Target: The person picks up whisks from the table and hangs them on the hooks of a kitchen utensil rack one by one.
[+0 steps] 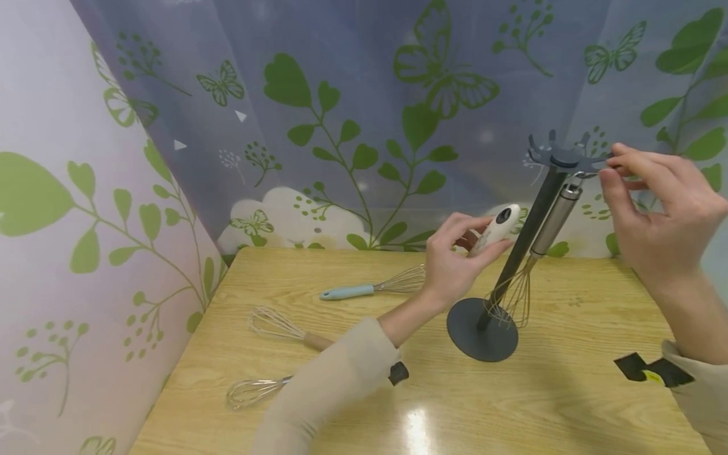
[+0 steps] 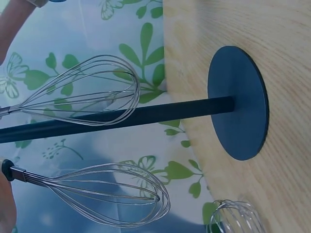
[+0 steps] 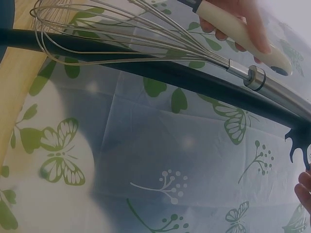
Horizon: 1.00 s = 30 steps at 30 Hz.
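Here, the left hand [image 1: 455, 259] grips the white-handled whisk [image 1: 510, 221] by its handle, holding it up just beside the dark stand [image 1: 522, 246], while the right hand [image 1: 665, 202] pinches a prong at the stand's top. A steel-handled whisk [image 1: 554, 224] hangs up there, wires downward. To the left on the surface [image 1: 597, 303] lie a blue-handled whisk [image 1: 348, 292], a brown-handled whisk [image 1: 317, 341] and another whisk [image 1: 254, 392], partly hidden behind the left sleeve [image 1: 335, 379].
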### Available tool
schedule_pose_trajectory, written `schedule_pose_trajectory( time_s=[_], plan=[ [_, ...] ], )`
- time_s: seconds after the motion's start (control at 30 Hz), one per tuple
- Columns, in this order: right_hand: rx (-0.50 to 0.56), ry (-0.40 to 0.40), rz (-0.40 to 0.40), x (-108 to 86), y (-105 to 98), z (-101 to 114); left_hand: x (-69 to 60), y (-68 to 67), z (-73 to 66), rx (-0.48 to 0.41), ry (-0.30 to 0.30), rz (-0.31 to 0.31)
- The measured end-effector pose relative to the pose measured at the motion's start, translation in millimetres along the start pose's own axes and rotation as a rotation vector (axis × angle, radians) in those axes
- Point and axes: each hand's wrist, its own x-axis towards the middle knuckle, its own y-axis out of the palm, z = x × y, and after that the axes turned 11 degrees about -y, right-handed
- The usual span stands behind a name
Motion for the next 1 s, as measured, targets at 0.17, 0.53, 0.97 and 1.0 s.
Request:
schedule_pose_trajectory(
  time_s=[0.17, 0.53, 0.97, 1.0],
  plan=[
    [-0.002, 0.004, 0.016, -0.3, -1, -1, 4.4, 0.3, -4.0, 0.007, 0.005, -0.002],
    [-0.003, 0.005, 0.009, -0.6, 0, 0, 14.6, 0.0, -11.8, 0.008, 0.059, -0.004],
    [-0.001, 0.002, 0.045, -1.0, -3, -2, 25.9, 0.7, -19.5, 0.019, 0.112, -0.006],
    [0.000, 0.003, 0.047, -1.1, -4, -3, 27.1, 0.5, -20.5, 0.019, 0.116, -0.006]
  ],
)
